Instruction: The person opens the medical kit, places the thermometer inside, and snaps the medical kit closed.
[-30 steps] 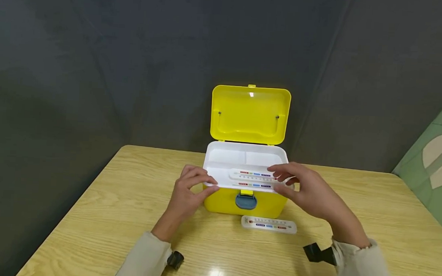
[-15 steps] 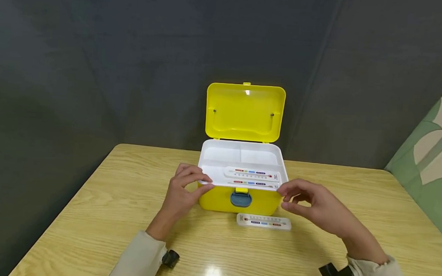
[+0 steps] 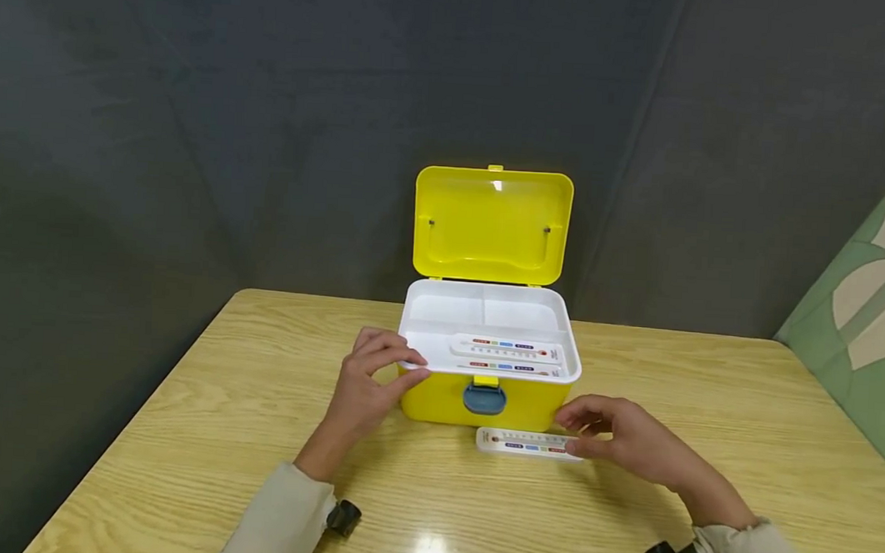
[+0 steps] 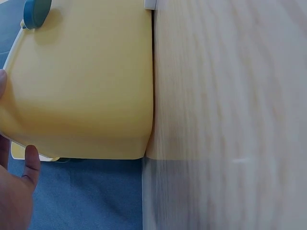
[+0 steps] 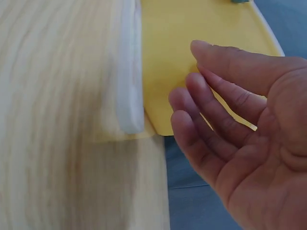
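Observation:
A yellow storage box [image 3: 436, 401] stands with its lid [image 3: 492, 229] up and a white divided tray [image 3: 427, 342] inside. Two white thermometers [image 3: 502, 348] lie in the tray's front compartment. A third thermometer [image 3: 512, 444] rests on the table along the box's front. At the left front corner, my left hand [image 3: 365, 389] pinches the tray-side rim between thumb and fingers. My right hand [image 3: 622, 436] is low at the third thermometer's right end, fingers loosely bent. In the right wrist view, those fingers are apart from the thermometer [image 5: 129, 76], with nothing between them.
A grey-blue latch [image 3: 484, 399] hangs on the box's front. The wooden table [image 3: 201, 431] extends on both sides, with a dark cloth [image 3: 307, 136] behind it. A green and beige patterned panel [image 3: 871, 324] stands at the right.
My right hand has left the tray's right front area and come down beside the thermometer on the table. My left hand has stayed at the box's corner.

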{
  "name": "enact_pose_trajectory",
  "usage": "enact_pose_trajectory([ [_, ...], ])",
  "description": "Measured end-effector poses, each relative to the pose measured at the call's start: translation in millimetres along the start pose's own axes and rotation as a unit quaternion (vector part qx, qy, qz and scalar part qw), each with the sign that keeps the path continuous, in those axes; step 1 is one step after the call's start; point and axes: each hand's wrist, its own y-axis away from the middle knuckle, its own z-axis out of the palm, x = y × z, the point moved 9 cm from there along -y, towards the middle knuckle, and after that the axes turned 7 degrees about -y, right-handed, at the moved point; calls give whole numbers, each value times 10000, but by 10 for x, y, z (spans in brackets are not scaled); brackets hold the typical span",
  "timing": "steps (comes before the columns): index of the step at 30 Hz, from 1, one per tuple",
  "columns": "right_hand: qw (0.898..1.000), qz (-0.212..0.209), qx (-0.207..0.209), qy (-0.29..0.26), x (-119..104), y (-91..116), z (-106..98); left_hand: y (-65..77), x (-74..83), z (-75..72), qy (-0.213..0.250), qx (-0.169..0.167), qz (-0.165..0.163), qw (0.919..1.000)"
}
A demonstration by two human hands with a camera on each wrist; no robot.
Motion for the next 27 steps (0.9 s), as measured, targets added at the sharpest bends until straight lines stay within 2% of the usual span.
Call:
enact_pose_trajectory([
  [9,9999,78,-8,62,119,-39,-5,0,-7,12,15,-12,-2,10000],
  [15,9996,116,-240,-133,176,-72,59,-5,11,-25,77,138,150,9998],
  [23,9991,164,-379,-40,178,-62,105,-7,1,-11,217,96,156,9996],
  [27,9985,201,-482,173,165,-42,136,-6,-13,13,239,84,146,9996],
])
